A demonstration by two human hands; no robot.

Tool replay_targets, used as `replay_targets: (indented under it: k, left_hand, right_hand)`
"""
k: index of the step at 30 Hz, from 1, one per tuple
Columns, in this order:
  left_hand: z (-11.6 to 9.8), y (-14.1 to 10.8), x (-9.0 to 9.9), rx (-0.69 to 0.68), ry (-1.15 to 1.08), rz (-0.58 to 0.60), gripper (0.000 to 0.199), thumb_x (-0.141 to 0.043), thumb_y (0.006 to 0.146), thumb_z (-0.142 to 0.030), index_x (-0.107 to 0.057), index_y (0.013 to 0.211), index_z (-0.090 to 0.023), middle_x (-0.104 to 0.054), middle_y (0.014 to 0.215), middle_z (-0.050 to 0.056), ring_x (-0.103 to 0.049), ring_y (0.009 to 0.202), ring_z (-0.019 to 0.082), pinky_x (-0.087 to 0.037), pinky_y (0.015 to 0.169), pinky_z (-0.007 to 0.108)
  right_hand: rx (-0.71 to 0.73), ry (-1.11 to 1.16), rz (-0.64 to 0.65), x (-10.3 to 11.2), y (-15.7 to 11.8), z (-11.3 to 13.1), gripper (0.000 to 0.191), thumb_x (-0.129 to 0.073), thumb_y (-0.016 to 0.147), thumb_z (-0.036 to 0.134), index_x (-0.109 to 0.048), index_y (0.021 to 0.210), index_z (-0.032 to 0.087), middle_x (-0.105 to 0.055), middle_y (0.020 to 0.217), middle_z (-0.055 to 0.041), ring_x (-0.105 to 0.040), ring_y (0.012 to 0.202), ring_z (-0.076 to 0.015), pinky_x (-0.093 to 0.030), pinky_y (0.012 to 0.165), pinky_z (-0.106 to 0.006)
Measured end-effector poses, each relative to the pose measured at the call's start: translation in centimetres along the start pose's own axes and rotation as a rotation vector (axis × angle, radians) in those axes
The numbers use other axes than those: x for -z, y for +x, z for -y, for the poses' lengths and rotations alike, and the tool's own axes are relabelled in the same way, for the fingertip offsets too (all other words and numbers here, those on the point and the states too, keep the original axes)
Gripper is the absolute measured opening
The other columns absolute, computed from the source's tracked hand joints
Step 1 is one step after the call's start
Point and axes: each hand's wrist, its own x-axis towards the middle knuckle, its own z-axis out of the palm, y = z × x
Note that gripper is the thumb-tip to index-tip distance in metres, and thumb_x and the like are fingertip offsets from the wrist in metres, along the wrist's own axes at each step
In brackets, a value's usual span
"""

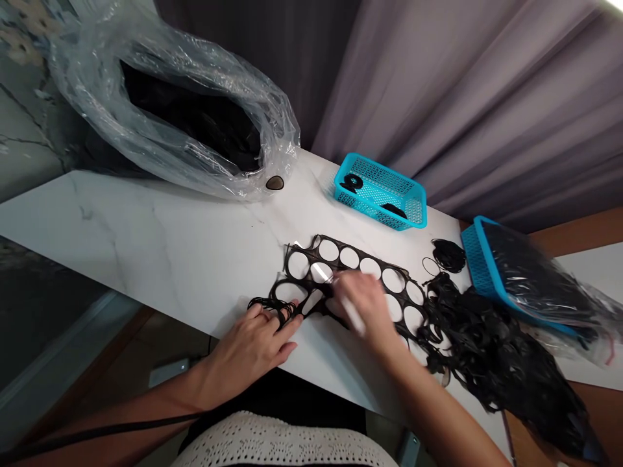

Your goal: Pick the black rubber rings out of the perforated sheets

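Observation:
A black sheet with rows of round holes [382,267] lies on the white marbled table, partly under my hands. My left hand [260,337] rests at the sheet's left end, its fingers closed around a bundle of thin black rings [272,305]. Over the middle of the sheet is my right hand [363,301], blurred by motion, with its fingers curled. Something pale and shiny shows at its fingertips and below its palm; its kind cannot be made out. Part of the sheet is hidden beneath this hand.
A blue basket [379,191] with some black pieces stands behind the sheet. To the right lie a coil of black rings [448,255], a heap of black scraps [506,357] and another blue basket [479,259] bearing a packed bag. At back left sits a large clear plastic bag [195,146].

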Motion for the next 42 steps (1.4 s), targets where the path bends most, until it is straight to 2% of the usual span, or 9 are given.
replay_targets:
  k: [2, 3, 6, 10, 15, 20, 28, 39, 42]
  left_hand:
    - [0.1, 0.0, 0.1, 0.004, -0.008, 0.018, 0.035, -0.049, 0.099, -0.02, -0.057, 0.132, -0.015, -0.071, 0.106, 0.011, -0.061, 0.069, 0.018, -0.044, 0.078, 0.037]
    - [0.2, -0.1, 0.2, 0.005, -0.011, 0.019, 0.035, -0.05, 0.098, -0.02, -0.057, 0.132, -0.015, -0.071, 0.107, 0.011, -0.061, 0.069, 0.018, -0.045, 0.078, 0.037]
    - [0.5, -0.7, 0.3, 0.008, -0.006, -0.015, 0.038, -0.052, 0.098, -0.021, -0.055, 0.135, -0.016, -0.069, 0.116, 0.013, -0.063, 0.074, 0.019, -0.046, 0.079, 0.038]
    - [0.9, -2.1, 0.3, 0.07, 0.078, -0.124, 0.046, -0.053, 0.1, -0.023, -0.047, 0.145, -0.014, -0.07, 0.114, 0.012, -0.063, 0.076, 0.02, -0.046, 0.083, 0.04]
    - [1.0, -2.9, 0.1, 0.111, 0.106, -0.09, 0.039, -0.05, 0.102, -0.026, -0.053, 0.138, -0.01, -0.071, 0.1, 0.011, -0.062, 0.07, 0.02, -0.046, 0.077, 0.039]
    - [0.7, -2.7, 0.2, 0.129, 0.079, -0.032, 0.037, -0.046, 0.102, -0.023, -0.053, 0.136, -0.01, -0.071, 0.103, 0.012, -0.064, 0.074, 0.021, -0.046, 0.078, 0.039]
    - [0.7, -2.5, 0.5, 0.11, 0.073, -0.032, 0.034, -0.046, 0.1, -0.019, -0.057, 0.131, -0.012, -0.07, 0.1, 0.01, -0.062, 0.072, 0.02, -0.044, 0.078, 0.038]
    - [0.6, -2.4, 0.6, 0.106, 0.072, -0.01, 0.035, -0.045, 0.099, -0.019, -0.058, 0.131, -0.01, -0.07, 0.092, 0.009, -0.062, 0.07, 0.021, -0.045, 0.078, 0.038]
    - [0.8, -2.5, 0.4, 0.098, 0.064, -0.029, 0.034, -0.045, 0.098, -0.017, -0.058, 0.129, -0.009, -0.07, 0.094, 0.01, -0.061, 0.069, 0.021, -0.044, 0.079, 0.039]
  right_hand:
    - [-0.277, -0.112, -0.2, 1.6, 1.6, -2.8, 0.014, -0.048, 0.092, 0.017, -0.055, 0.082, 0.022, -0.072, 0.085, -0.0091, -0.061, 0.076, -0.0242, -0.041, 0.074, -0.038]
    - [-0.377, -0.084, -0.237, 2.2, 2.2, -3.9, 0.013, -0.051, 0.092, 0.021, -0.054, 0.079, 0.022, -0.073, 0.085, -0.0091, -0.061, 0.074, -0.0237, -0.041, 0.071, -0.036]
    - [-0.512, 0.227, -0.156, 2.9, 3.4, -4.1, 0.017, -0.059, 0.089, 0.031, -0.056, 0.075, 0.023, -0.075, 0.087, -0.0061, -0.061, 0.073, -0.0216, -0.041, 0.067, -0.032]
    - [-0.429, 0.619, 0.1, 1.1, 3.1, 0.8, 0.011, -0.062, 0.087, 0.029, -0.064, 0.079, 0.022, -0.074, 0.083, -0.003, -0.062, 0.074, -0.0192, -0.045, 0.067, -0.03]
    - [-0.318, 0.736, 0.19, -1.9, 1.8, 5.1, 0.007, -0.06, 0.09, 0.025, -0.064, 0.085, 0.022, -0.072, 0.088, -0.0036, -0.062, 0.077, -0.0182, -0.046, 0.065, -0.029]
    - [-0.28, 0.65, 0.189, -3.4, 1.0, 5.5, 0.005, -0.061, 0.089, 0.019, -0.064, 0.088, 0.022, -0.071, 0.087, -0.0033, -0.063, 0.084, -0.0211, -0.048, 0.073, -0.033]
    - [-0.31, 0.656, 0.155, -3.6, 0.8, 5.9, 0.004, -0.06, 0.092, 0.022, -0.063, 0.09, 0.023, -0.072, 0.091, -0.0035, -0.063, 0.087, -0.0226, -0.047, 0.079, -0.037]
    - [-0.18, 0.372, 0.14, -3.8, 0.6, 6.5, 0.015, -0.06, 0.09, 0.013, -0.059, 0.08, 0.023, -0.073, 0.086, -0.0018, -0.062, 0.084, -0.0229, -0.042, 0.08, -0.04]
    - [-0.051, 0.241, 0.132, -4.3, -0.2, 7.0, 0.013, -0.056, 0.092, 0.011, -0.058, 0.086, 0.023, -0.074, 0.094, -0.0047, -0.064, 0.089, -0.0239, -0.041, 0.082, -0.041]
